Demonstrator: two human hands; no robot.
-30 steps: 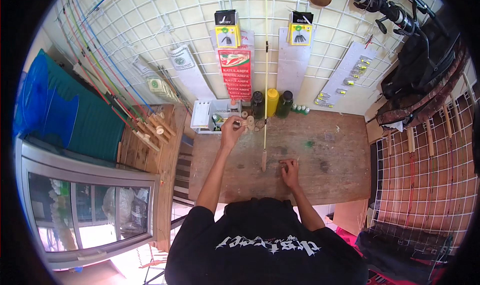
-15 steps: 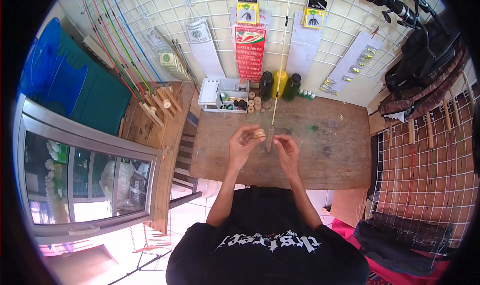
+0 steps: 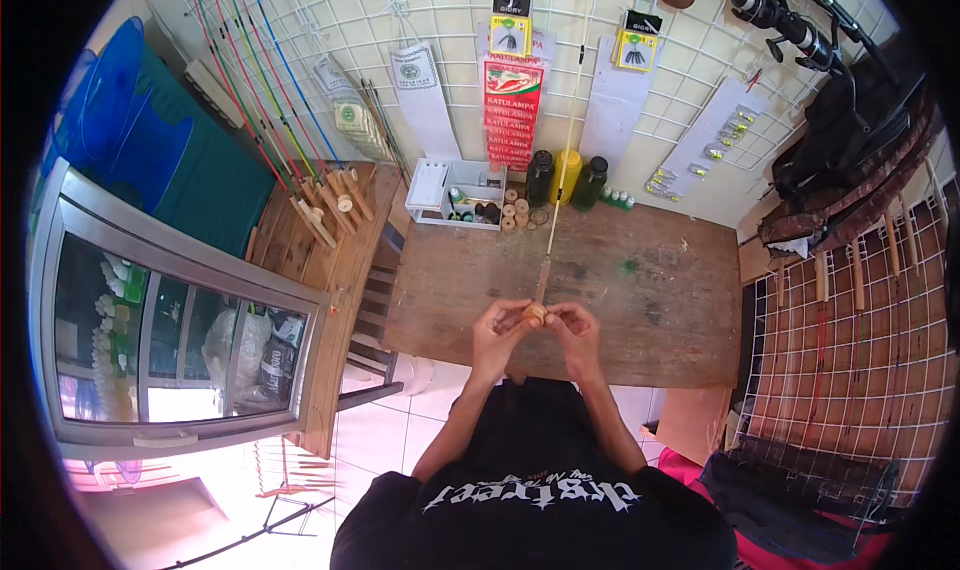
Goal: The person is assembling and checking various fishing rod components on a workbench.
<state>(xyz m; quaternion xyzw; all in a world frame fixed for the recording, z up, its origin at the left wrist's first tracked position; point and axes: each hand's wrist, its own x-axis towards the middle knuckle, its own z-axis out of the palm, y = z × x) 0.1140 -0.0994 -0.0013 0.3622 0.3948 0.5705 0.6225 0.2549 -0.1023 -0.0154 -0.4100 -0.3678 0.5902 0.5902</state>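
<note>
The wooden worktable [image 3: 660, 290] fills the space before me, with a pale-yellow fishing rod [image 3: 571, 120] slanting over it, its lower end reaching the person's hands. At the back stand a white organizer box [image 3: 430, 188] and 3 bottles [image 3: 566, 178]. Near the front edge, the left hand [image 3: 496, 332] pinches a round wooden piece [image 3: 535, 314]; the right hand [image 3: 577, 332] meets it, fingertips drawn close, though I can't tell whether they grip it or the rod.
</note>
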